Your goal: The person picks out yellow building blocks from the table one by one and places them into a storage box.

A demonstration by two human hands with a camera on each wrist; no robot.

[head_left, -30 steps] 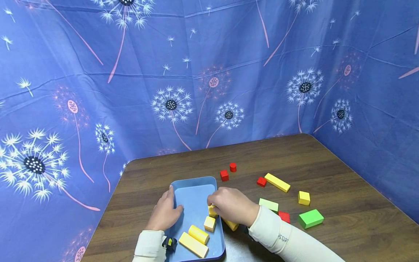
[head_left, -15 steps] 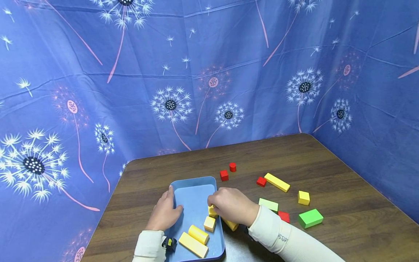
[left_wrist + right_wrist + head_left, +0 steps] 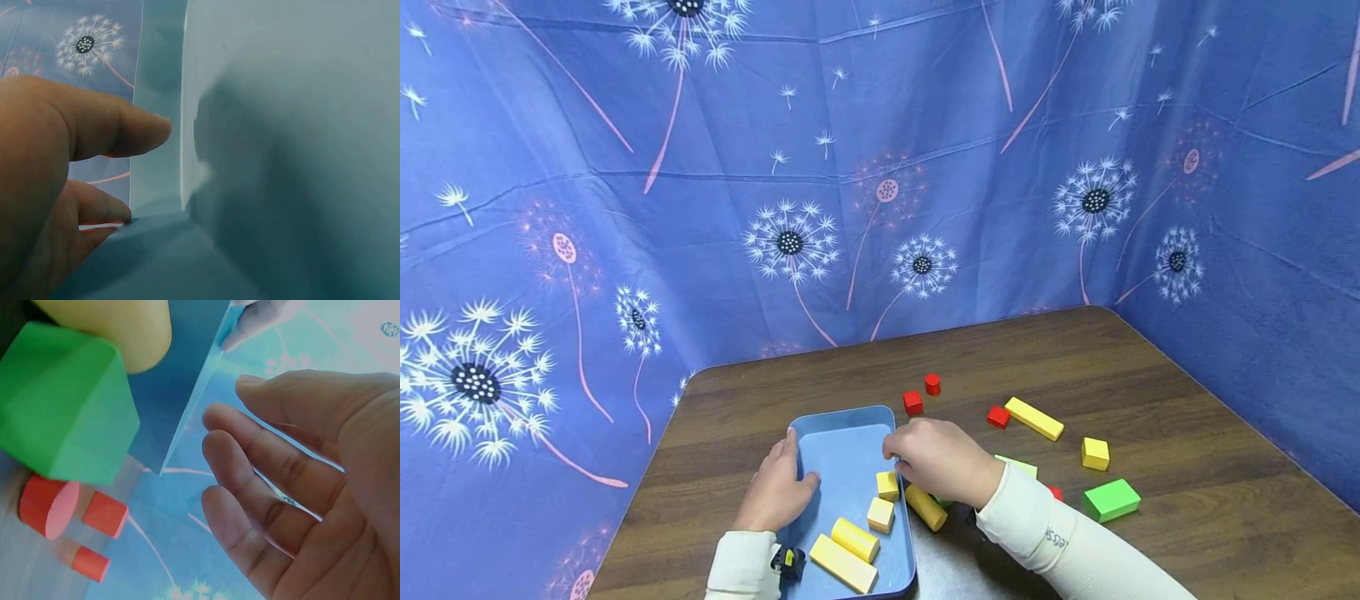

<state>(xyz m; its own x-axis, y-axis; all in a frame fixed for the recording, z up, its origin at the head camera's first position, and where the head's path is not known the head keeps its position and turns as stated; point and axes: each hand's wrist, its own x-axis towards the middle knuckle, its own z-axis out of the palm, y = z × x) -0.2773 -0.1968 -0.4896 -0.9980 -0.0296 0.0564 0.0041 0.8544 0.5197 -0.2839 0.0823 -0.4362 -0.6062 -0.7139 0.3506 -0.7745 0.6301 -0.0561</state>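
Raised since the earlier frame, the right hand (image 3: pixel 951 458) has drawn up and outward from the far cube (image 3: pixel 887 486), which now sits uncovered inside the right wall of the blue tray (image 3: pixel 842 446). That tray, the largest piece, looks smooth, thin-walled and fairly stiff — probably light enough to slide if bumped, so best steadied by a side wall. The left hand (image 3: pixel 778 487) rests at its left wall, thumb reaching over the inside, thumb and fingers spread, pinching nothing; the right hand's fingers bend loosely, thumb apart, holding nothing. Near the tray's right wall, toward its near end, lies the long yellow block (image 3: pixel 842 563), likely rigid and easiest taken across its narrow width. Beside it, the yellow cylinder (image 3: pixel 855 539) may roll — pinch its middle. Smallest are the far cube and the near cube (image 3: pixel 881 515), apart along the tray's right side: likely hard, light, hardly fragile, suiting a pinch on opposite faces.
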